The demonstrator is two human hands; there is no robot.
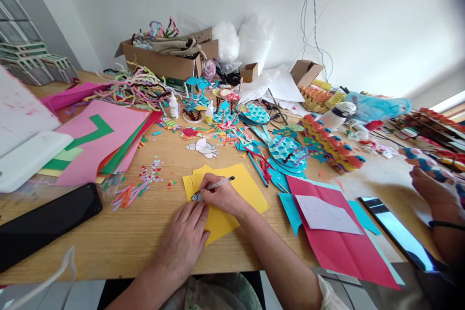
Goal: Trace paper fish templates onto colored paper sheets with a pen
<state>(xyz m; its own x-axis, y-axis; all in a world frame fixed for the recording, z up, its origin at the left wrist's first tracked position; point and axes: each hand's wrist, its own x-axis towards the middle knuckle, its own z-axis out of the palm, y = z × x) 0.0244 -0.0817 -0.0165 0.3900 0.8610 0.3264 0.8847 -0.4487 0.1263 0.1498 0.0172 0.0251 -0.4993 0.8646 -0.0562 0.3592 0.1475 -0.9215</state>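
My right hand [218, 196] is closed around a pale grey pencil [221, 183] with a dark end, its point low over a yellow paper sheet [245, 189]. Fingers together and lying flat, my left hand [189, 227] rests on the near left part of that sheet. Just beyond its fingertips a small grey fish-shaped cutout [196, 197] lies on the yellow paper, partly covered by my hands. A few faint drawn lines show near the sheet's left corner. Farther back lies another grey-and-white paper fish [203, 147].
Paper scraps [141, 179] and a black phone [54, 223] lie left, beside coloured paper sheets [105, 121]. Glue bottles [173, 106] stand behind. Blue paper fish [285, 150], red paper [327, 247] and another phone [395, 232] lie right. Another person's hand [432, 186] is at the right edge.
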